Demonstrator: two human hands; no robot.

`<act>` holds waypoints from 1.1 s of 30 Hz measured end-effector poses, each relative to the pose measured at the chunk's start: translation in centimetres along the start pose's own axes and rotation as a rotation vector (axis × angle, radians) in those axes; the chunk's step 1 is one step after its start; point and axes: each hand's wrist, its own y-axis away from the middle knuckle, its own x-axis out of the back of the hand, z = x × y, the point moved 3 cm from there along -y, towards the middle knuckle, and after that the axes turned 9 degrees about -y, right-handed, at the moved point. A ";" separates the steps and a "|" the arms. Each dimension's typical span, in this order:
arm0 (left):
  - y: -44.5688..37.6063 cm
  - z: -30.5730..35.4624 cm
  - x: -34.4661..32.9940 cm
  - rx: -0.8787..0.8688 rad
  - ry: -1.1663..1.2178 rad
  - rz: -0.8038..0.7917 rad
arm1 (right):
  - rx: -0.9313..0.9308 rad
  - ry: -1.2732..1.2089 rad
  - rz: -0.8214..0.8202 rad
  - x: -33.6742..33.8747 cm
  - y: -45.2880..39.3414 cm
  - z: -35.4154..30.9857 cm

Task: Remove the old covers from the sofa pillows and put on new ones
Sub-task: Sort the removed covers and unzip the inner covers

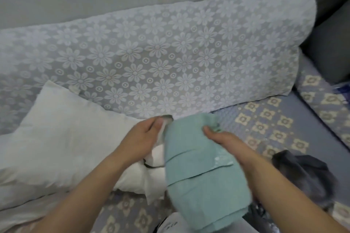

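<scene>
Presently: folded teal pillow cover (200, 164), centre frame, pinched at its top edge by both hands, left hand (145, 138) at 10 o'clock, right hand (221, 138) at 2. Bare white pillow (62, 138) at 9 o'clock. Step: unfolding; next, find the opening.

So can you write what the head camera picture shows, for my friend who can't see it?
Two bare hands hold a folded green pillow cover over a sofa: the left hand at its left edge, the right hand gripping its top. A bare white pillow lies to the left, against the flower-patterned sofa back.
</scene>
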 end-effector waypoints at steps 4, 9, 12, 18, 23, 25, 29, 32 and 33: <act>2.4 5.8 -0.9 -0.314 0.018 -0.058 | -0.065 0.129 -0.126 -1.5 -2.1 2.5; 2.7 5.4 0.5 -0.209 0.083 0.238 | 0.021 0.046 0.253 3.2 -3.3 3.4; 2.5 3.6 -0.6 -0.130 -0.239 0.236 | 0.156 -0.019 0.358 5.0 -1.9 1.4; 3.2 5.4 -4.2 -0.079 -0.074 -0.081 | 0.273 -0.569 0.373 7.8 -1.2 -0.8; 3.7 7.7 -6.9 -0.003 0.361 -0.168 | 0.483 -0.314 0.664 10.8 -1.4 -0.2; 2.8 8.5 -7.2 0.044 0.563 -0.125 | 0.546 0.363 0.784 9.9 -1.1 2.0; 0.5 8.7 -5.8 0.079 0.683 0.004 | 0.177 1.328 0.441 10.2 -0.5 3.9; 0.1 7.4 -5.5 0.112 0.599 -0.039 | 0.152 1.441 0.314 11.3 2.4 3.6; 0.2 7.3 -5.4 0.116 0.594 -0.067 | 0.185 1.495 0.303 11.2 3.5 3.5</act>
